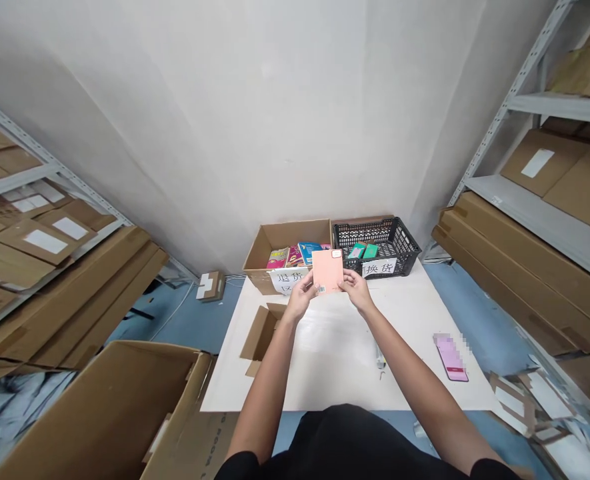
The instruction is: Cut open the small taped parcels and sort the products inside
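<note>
I hold a flat salmon-pink packet up in front of me with both hands, above the white table. My left hand grips its lower left edge with closed fingers. My right hand pinches its lower right edge. A barcode label shows near the packet's bottom. Behind the packet stands an open cardboard box with several colourful packets inside and a paper label on its front. Beside it sits a black plastic crate holding green packets, also labelled.
A pink phone lies at the table's right. A small cutter lies near my right forearm. An empty small carton sits at the table's left edge. A large open carton stands at lower left. Shelves with flat boxes line both sides.
</note>
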The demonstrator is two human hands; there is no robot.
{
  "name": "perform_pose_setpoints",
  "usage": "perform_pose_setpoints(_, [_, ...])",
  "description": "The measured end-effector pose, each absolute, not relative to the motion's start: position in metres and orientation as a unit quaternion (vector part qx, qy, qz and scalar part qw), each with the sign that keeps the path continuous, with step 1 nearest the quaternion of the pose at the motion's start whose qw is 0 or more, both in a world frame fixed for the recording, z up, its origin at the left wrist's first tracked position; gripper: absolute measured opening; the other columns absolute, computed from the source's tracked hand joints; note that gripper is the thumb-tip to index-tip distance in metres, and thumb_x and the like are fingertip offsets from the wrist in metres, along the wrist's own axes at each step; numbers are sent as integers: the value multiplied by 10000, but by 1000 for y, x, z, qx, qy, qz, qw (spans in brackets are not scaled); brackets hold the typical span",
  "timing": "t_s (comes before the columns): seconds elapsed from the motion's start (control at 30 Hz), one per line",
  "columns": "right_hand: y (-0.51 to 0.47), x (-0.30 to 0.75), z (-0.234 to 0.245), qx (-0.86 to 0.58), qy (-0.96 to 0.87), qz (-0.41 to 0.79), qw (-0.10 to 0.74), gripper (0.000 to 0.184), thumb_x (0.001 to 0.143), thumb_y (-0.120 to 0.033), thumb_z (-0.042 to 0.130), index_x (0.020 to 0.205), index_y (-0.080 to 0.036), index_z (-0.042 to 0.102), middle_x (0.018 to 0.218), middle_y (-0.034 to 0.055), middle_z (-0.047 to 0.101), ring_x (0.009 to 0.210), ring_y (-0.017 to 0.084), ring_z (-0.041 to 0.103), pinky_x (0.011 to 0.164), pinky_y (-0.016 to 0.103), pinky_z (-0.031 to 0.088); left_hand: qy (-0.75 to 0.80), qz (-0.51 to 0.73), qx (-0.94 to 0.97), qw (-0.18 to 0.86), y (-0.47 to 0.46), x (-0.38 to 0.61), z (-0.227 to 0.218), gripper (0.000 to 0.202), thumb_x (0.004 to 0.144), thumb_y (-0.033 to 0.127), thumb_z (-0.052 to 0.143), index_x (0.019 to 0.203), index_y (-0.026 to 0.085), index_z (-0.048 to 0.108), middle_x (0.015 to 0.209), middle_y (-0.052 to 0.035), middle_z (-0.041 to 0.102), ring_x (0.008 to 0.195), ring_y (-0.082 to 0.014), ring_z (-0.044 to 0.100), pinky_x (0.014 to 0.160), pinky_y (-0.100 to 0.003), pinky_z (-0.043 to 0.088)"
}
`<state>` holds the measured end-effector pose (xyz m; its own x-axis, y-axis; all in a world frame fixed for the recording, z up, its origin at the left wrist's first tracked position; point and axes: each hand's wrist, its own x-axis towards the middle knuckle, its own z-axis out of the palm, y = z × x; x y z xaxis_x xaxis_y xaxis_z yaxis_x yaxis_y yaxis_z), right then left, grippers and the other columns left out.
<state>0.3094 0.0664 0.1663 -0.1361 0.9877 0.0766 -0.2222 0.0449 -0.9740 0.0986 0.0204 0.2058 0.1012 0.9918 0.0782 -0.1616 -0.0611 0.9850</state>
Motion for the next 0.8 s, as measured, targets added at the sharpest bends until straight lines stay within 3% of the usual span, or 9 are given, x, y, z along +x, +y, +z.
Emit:
perform_pose_setpoints(0.1, [79,296,154,-390,-476,588,524,631,694,-480,846,1235,-192,696,1013,93,787,898,252,738,861,438,607,424,508,514,546,36,79,196,864,788,408,866,1572,257,535,1406,-121,688,1122,-250,703,967,-401,593])
perform_pose_setpoints(0.23, [119,270,150,-391,-482,583,524,639,687,-471,845,1242,-191,695,1032,96,786,948,260,740,911,451,596,457,522,498,520,78,54,189,855,753,327,864,1549,245,562,1238,-80,729,898,-161,685,863,-351,592])
perform_pose_setpoints(0.37, [183,242,158,-417,-505,535,533,621,696,-444,799,1251,-187,692,1133,114,768,1018,262,715,975,455,572,482,561,486,466,136,41,191,816,769,288,822,1540,215,565,1221,-90,726,999,-195,686,940,-383,574])
perform_pose_setpoints(0.47, [219,233,154,-493,-513,450,540,591,710,-406,745,1258,-192,689,1305,142,708,1113,277,682,1047,467,539,530,596,471,377,169,35,186,807,769,269,811,1536,236,562,1360,-114,671,1196,-251,645,1038,-399,539])
perform_pose_setpoints(0.57, [226,241,133,-551,-511,386,535,540,741,-375,692,1250,-193,689,1349,159,682,1140,291,668,1060,479,531,574,607,454,310,178,27,166,744,800,285,789,1511,256,573,1493,-127,587,1290,-276,600,1048,-389,530])
perform_pose_setpoints(0.67, [207,259,97,-576,-514,366,519,507,775,-380,642,1244,-192,685,1344,166,679,1124,294,667,990,468,564,596,598,442,302,166,19,126,620,853,326,741,1452,257,597,1449,-130,619,1244,-261,624,995,-377,543])
perform_pose_setpoints(0.8, [158,286,37,-622,-526,354,459,479,795,-369,586,1227,-193,694,1312,158,684,1092,298,676,931,463,580,641,537,433,337,131,17,51,387,871,365,702,1234,235,667,1260,-116,707,1091,-243,682,928,-369,554])
